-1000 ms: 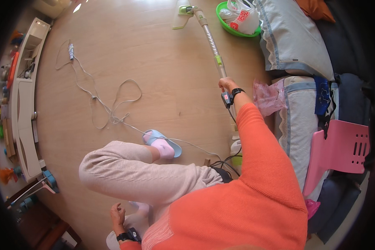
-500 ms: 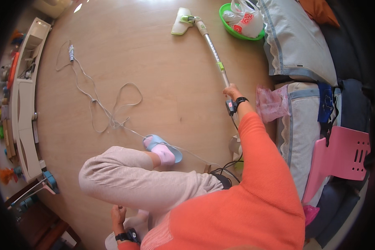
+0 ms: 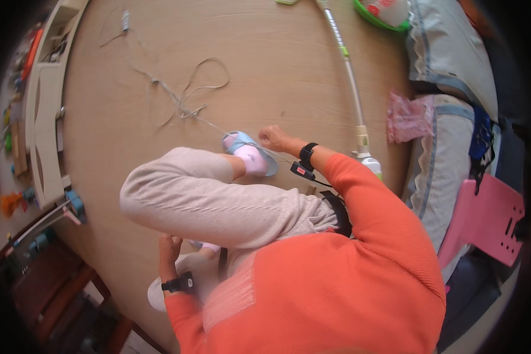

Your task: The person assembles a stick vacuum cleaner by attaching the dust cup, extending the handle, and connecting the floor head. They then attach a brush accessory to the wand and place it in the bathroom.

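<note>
The right hand [image 3: 274, 138] was held above the wood-toned floor [image 3: 283, 71], just beside a blue slipper [image 3: 270, 163]. Its fingers were bent inward; whether the pale cord [image 3: 180, 106] was grasped by them could not be told. The cord was laid in loose loops across the floor, from a small pale block [image 3: 125, 21] at the upper left to the slipper, over which it was passed. The left hand [image 3: 169, 248] was lowered below the bent knee [image 3: 137, 192]; its fingers were partly hidden, so their grip could not be told. 2 black wristbands were worn, 1 on each wrist. The stick vacuum cleaner [image 3: 352, 82] was located to the right of the right hand and apart from it, its body partly covered by the orange sleeve [image 3: 360, 183]. Farther right, a pink bag [image 3: 410, 118] was placed against the sofa [image 3: 456, 123]. A green basin [image 3: 374, 21] was cut off by the upper edge.
</note>
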### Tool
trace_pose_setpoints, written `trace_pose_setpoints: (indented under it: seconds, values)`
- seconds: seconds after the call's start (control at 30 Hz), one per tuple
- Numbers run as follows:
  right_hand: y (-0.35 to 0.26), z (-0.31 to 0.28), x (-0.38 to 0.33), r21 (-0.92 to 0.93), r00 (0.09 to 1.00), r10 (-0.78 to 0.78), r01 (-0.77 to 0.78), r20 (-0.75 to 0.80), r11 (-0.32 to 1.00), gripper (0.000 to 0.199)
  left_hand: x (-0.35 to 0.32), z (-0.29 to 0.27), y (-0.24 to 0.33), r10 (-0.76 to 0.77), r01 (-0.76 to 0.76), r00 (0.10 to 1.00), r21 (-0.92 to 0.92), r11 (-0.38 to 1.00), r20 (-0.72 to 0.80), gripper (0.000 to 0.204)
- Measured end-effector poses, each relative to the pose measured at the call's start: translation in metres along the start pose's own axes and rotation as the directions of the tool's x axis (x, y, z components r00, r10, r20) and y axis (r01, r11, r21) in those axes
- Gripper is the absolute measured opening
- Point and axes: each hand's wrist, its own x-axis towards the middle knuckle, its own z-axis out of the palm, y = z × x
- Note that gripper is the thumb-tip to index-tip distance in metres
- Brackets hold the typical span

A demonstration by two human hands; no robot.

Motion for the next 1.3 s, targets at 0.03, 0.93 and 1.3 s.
trace_pose_setpoints:
  seconds: [0.03, 0.93, 1.3]
  values:
    - [-0.012, 0.016, 0.014, -0.032, 1.000, -0.011, 0.010, -0.022, 0.999, 0.027, -0.006, -0.006, 0.003, -0.060, 0.061, 0.998, 0.021, 0.998, -0.025, 0.028]
    - [-0.125, 0.105, 0.260, -0.709, 0.955, 0.024, 0.202, 0.295, 0.675, 0.020, -0.047, -0.011, 0.009, -0.312, 0.298, 0.949, -0.188, 0.936, -0.050, 0.041]
    - [-0.127, -0.138, 0.237, 0.690, 0.980, -0.028, 0.158, -0.196, 0.707, 0.021, -0.049, -0.007, 0.011, -0.199, 0.181, 0.972, -0.139, 0.974, -0.128, 0.042]
